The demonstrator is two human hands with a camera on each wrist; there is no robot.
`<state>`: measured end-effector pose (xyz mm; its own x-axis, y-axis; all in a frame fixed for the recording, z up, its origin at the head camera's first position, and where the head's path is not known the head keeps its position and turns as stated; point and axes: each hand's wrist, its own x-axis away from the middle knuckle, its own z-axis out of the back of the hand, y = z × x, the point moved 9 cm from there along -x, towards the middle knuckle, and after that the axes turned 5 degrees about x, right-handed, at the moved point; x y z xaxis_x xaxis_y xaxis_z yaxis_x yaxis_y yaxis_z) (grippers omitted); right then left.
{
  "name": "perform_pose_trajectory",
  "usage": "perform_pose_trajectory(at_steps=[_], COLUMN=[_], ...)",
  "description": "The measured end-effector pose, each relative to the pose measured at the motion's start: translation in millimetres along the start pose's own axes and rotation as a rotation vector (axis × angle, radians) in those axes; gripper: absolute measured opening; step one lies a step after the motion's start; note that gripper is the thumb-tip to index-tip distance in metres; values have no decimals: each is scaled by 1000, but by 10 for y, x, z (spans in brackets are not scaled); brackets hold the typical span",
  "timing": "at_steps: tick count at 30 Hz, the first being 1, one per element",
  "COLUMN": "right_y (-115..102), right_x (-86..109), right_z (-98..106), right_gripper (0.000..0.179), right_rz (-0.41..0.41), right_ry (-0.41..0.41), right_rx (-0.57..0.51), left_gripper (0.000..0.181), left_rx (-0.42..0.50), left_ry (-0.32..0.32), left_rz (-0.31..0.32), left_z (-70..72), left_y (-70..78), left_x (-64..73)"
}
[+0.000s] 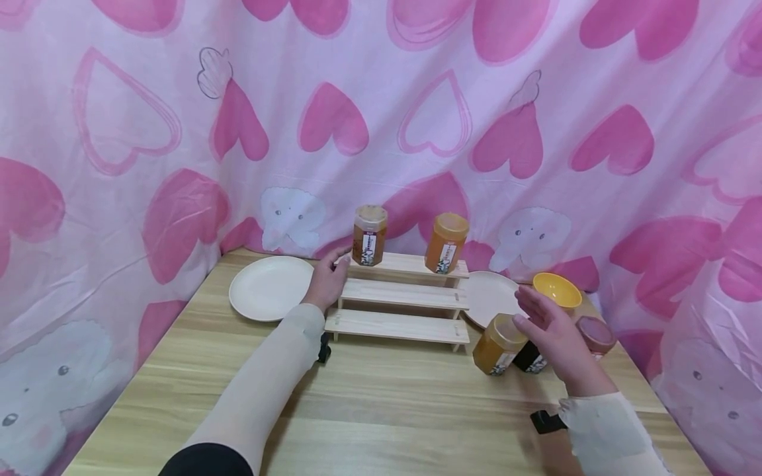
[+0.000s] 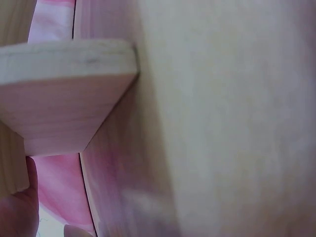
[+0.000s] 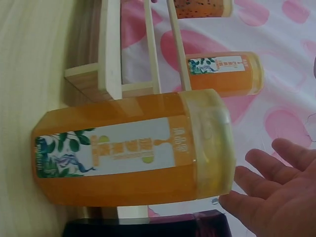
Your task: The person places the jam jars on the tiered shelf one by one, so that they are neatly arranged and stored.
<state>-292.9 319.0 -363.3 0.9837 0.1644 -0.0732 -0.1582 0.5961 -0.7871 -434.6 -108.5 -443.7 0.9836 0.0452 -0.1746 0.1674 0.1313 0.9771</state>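
My left hand (image 1: 329,281) is at the left end of a three-tier wooden shelf (image 1: 395,324), its fingertips beside a dark amber honey jar (image 1: 369,238) on the top tier. In the left wrist view, part of that hand (image 2: 19,212) appears by the wooden pieces; its exact contact is hard to tell. A lighter orange honey jar (image 1: 446,244) stands at the top tier's right. My right hand (image 1: 556,344), fingers extended and apart, is above the jars right of the shelf. Nearest it are an amber honey jar (image 3: 118,153) and a dark jar (image 1: 530,358), partly hidden.
Another jar with a reddish lid (image 1: 595,334) stands beyond my right hand. White plates lie on either side of the shelf, one at the left (image 1: 268,291) and one at the right (image 1: 489,294). A yellow bowl (image 1: 557,291) sits at the back right. A heart-patterned curtain (image 1: 381,119) hangs behind the table.
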Motion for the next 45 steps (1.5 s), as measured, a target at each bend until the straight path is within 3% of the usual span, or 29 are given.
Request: perform_pose_trajectory(at_steps=[18, 45], right_y=[265, 355], right_x=[113, 128], right_z=[-115, -262], right_gripper=[84, 93], right_rz=[-125, -143], right_ry=[58, 99], right_rx=[-40, -27], left_gripper=[44, 45], left_rx=[-20, -5], left_ry=[9, 6], left_rz=[-7, -9], left_z=[-2, -1], left_y=[-3, -36], left_x=[-17, -43])
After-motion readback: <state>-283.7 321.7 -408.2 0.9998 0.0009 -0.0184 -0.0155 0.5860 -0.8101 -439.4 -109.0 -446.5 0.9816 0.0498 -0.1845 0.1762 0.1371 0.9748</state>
